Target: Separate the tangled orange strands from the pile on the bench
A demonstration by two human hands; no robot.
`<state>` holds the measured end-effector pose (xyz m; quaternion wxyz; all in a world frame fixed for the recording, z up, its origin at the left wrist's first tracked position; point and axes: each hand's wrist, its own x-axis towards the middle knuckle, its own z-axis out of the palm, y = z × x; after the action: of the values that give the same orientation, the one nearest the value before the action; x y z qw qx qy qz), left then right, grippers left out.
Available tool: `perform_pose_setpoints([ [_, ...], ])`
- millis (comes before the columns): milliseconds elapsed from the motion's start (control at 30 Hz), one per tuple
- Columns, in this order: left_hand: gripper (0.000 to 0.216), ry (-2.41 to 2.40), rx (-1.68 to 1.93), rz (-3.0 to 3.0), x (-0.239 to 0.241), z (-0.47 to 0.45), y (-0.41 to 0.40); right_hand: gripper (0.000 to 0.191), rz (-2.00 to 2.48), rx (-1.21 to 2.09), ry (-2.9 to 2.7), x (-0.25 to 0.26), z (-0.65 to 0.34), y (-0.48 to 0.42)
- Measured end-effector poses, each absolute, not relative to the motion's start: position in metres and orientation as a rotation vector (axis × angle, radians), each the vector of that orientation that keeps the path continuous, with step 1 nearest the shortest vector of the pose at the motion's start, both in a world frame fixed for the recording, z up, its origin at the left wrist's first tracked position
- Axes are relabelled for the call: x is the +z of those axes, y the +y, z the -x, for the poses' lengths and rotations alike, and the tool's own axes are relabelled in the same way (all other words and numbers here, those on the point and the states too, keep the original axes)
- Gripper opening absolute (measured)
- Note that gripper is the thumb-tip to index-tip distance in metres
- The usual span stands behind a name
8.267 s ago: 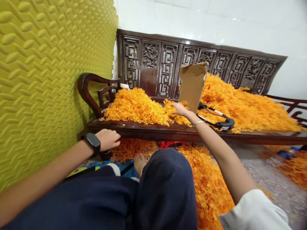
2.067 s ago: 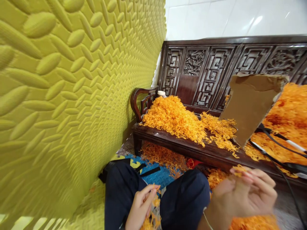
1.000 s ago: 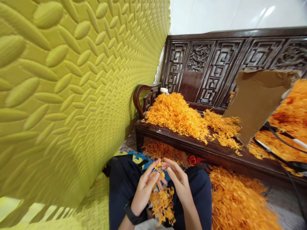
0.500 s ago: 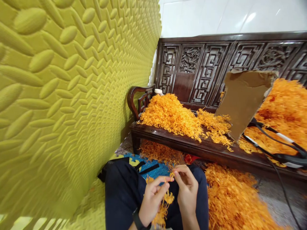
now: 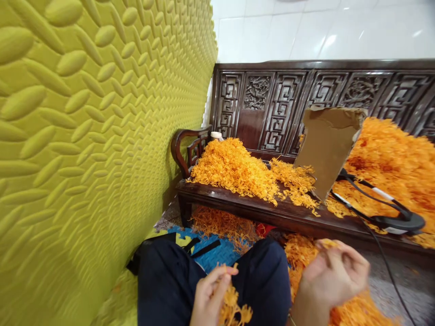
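While my left hand (image 5: pixel 211 293) pinches a dangling clump of thin, curly, plastic-looking orange strands (image 5: pixel 231 308) between my navy-trousered knees (image 5: pixel 267 271), my right hand (image 5: pixel 335 274), well apart, seems to grasp a small orange scrap (image 5: pixel 329 243), apparently mid piece-by-piece handling, so bringing both together calls for light, aligned pinching.

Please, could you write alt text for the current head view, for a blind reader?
The left hand holds an orange bunch; the right hand, apart, pinches a small orange piece. Beyond them, cardboard stands between orange heaps on a carved wooden bench.
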<state>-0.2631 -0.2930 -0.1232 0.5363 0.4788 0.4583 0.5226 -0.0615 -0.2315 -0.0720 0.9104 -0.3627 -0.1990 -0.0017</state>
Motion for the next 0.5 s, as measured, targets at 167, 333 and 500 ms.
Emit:
perform_pose_setpoints([
  [167,0.051,1.18,1.282,-0.939,-0.142,0.29,-0.287,0.019,0.642,-0.447,-0.355,-0.017,0.065,-0.218],
  [333,0.056,1.167,1.399,-0.835,-0.133,0.297,-0.287,0.017,0.742,-0.369,-0.646,0.009,0.079,-0.129],
  [500,0.063,1.084,1.512,-0.839,-0.12,0.297,-0.28,0.036,1.109,0.401,-1.54,-0.028,0.085,-0.07],
])
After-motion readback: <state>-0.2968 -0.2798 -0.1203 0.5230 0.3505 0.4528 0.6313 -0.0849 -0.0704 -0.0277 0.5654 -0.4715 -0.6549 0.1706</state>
